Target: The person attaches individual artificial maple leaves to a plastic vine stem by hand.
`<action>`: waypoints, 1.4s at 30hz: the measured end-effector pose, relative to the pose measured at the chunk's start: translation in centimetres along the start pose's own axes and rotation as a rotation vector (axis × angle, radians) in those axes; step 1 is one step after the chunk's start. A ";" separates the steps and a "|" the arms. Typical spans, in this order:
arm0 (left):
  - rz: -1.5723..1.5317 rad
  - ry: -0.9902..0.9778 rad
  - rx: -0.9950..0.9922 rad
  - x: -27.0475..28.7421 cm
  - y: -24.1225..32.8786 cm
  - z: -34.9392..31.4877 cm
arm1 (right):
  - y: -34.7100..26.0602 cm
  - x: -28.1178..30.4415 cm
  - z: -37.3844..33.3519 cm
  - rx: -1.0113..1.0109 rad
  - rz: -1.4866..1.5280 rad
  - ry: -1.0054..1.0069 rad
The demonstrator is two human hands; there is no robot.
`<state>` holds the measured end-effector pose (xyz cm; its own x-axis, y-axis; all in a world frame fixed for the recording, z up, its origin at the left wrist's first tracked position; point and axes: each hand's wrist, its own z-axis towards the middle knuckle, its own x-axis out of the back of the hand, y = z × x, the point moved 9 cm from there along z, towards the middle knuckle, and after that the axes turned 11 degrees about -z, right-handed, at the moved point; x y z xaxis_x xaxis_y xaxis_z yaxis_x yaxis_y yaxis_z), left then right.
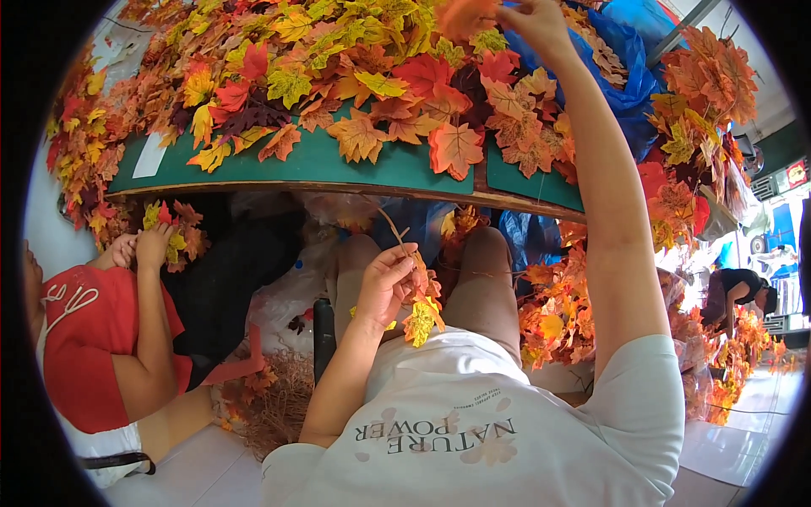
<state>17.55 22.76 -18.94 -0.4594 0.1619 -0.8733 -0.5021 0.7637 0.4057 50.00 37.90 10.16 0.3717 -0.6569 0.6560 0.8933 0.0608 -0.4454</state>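
My left hand (384, 279) is over my lap, closed around a thin brown twig (395, 230) with orange and yellow fake leaves (421, 317) hanging off it. My right hand (532, 21) reaches far up over the green table (338, 165) and pinches an orange leaf (463, 13) at the top of a big pile of red, orange and yellow artificial maple leaves (355, 76). My knees show under the table edge.
A person in a red top (93, 338) sits at my left, holding a small leaf bunch (165, 232). Blue plastic bags (629, 76) lie at the table's right. Leaf garlands (557, 313) hang on my right, and another person (743, 291) bends far right.
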 end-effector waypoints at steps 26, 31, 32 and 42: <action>-0.123 -0.113 -0.252 -5.7 4.6 2.3 | -14.7 -5.6 -16.0 0.254 0.244 -0.585; -0.149 -0.189 -0.252 -7.2 5.0 1.9 | -14.0 -5.9 -16.5 0.257 0.263 -0.558; -0.132 -0.115 -0.280 -6.1 5.0 2.2 | -14.9 -5.5 -16.9 0.324 0.293 -0.486; -0.082 0.037 -0.380 -5.0 5.4 1.5 | -15.5 -5.0 -19.9 0.441 0.075 -0.367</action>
<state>18.20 26.98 -12.82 -0.4287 0.0822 -0.8997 -0.7707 0.4864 0.4116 29.28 25.30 1.65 0.4313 -0.3397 0.8358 0.8527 0.4562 -0.2546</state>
